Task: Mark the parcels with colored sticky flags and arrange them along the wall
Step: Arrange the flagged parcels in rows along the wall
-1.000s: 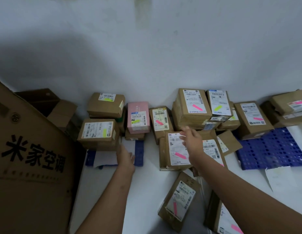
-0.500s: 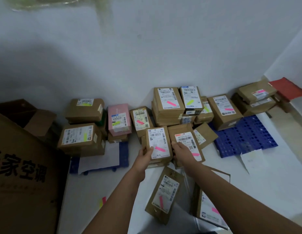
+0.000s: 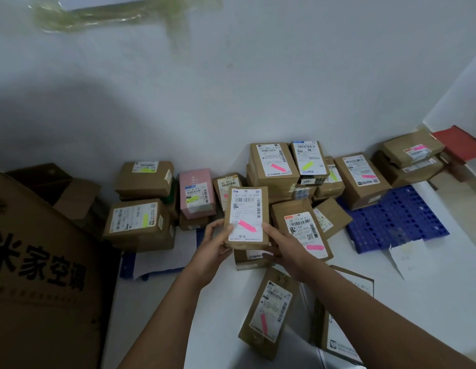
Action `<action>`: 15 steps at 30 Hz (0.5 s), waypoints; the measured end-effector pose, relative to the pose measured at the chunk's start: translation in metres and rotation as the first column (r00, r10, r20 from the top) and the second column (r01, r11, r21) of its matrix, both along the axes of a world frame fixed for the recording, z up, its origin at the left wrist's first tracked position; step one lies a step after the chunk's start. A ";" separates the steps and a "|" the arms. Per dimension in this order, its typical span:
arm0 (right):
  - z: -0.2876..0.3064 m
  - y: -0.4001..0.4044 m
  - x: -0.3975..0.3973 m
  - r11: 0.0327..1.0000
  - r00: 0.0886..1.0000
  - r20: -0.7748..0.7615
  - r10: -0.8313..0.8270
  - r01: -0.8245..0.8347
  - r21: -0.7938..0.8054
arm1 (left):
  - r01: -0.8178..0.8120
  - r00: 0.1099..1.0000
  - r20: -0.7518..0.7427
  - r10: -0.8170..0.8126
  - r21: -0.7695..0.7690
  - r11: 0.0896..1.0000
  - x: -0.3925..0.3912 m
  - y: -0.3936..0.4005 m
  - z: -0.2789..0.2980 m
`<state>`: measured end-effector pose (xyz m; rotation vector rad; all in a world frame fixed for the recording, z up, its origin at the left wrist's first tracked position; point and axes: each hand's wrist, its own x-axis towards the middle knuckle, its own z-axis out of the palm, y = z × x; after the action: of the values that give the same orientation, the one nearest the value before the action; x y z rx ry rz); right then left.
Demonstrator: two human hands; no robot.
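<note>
I hold a small brown parcel (image 3: 246, 209) with a white label and a pink flag lifted above the floor. My left hand (image 3: 214, 245) grips its lower left edge, my right hand (image 3: 281, 245) its lower right edge. Under it lies another brown parcel (image 3: 249, 258). Beside my right hand leans a parcel with a pink flag (image 3: 301, 230). Several flagged parcels are stacked along the white wall, among them a pink box (image 3: 197, 193) and a tall stack (image 3: 273, 166). A parcel with a pink flag (image 3: 270, 310) lies near my forearms.
A big printed carton (image 3: 37, 272) fills the left side. Blue perforated plastic pallets (image 3: 396, 219) lie on the floor at right, with a paper sheet (image 3: 407, 255) beside them. Two parcels (image 3: 411, 155) and a red object (image 3: 460, 143) sit in the right corner.
My left hand left the paper by the left boxes and joined my right hand on the pink-flagged parcel. Both hands have raised it off the parcel beneath.
</note>
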<state>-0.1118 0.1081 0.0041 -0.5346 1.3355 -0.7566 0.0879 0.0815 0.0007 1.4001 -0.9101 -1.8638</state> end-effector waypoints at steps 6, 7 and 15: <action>0.012 0.000 -0.015 0.903 0.911 0.077 -0.405 0.412 -0.127 | -0.134 0.986 0.086 0.145 -0.119 0.984 -0.020 -0.027 0.005; 0.014 0.001 -0.021 0.856 0.868 0.079 -0.490 0.496 -0.144 | -0.147 0.981 0.102 0.163 -0.147 0.978 -0.027 -0.033 0.008; 0.009 0.013 -0.104 0.445 0.450 0.034 -0.892 0.890 -0.101 | -0.015 0.975 0.207 0.079 -0.295 0.955 -0.122 -0.060 0.033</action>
<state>-0.2157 0.1206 0.0134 0.1777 1.5847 -1.7196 -0.0343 0.0218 0.0337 1.4414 -1.1958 -1.4869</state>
